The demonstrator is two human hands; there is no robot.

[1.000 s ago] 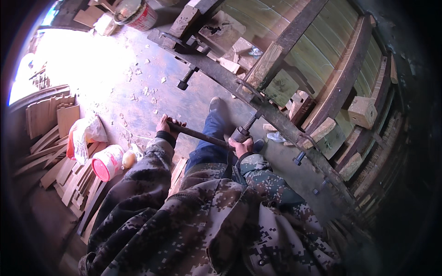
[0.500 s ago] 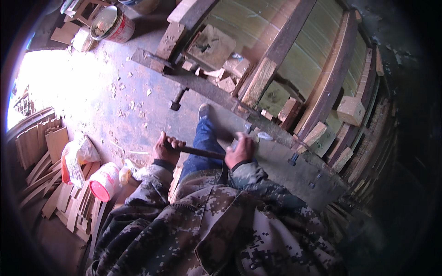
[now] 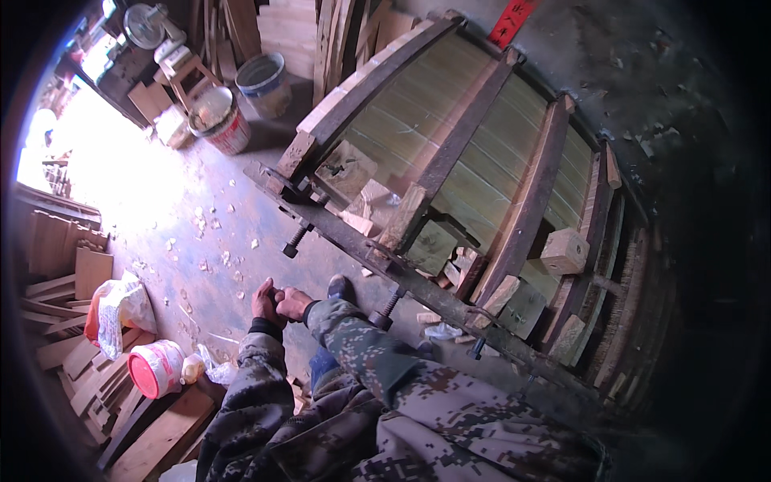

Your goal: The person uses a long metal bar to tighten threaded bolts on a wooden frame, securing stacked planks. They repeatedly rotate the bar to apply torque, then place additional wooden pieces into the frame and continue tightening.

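In front of my body, my left hand and my right hand are close together, apparently touching, fingers curled. A small dark patch shows between them; the dark bar seen earlier cannot be made out now. Just to the right of my hands is a large clamp screw, hanging from the steel beam of a slatted wooden frame. Another clamp screw hangs farther along the beam, beyond my hands. A third clamp screw is nearer, to the right. My right forearm crosses my legs.
Curved timber ribs and a wooden block fill the frame on the right. Two buckets stand at the back, a stained one and a grey one. A pail with a red lid and stacked boards are at left.
My hands came together and moved left; half a second ago they were apart, gripping a dark bar. The view has shifted, showing more of the frame and its clamp screws.
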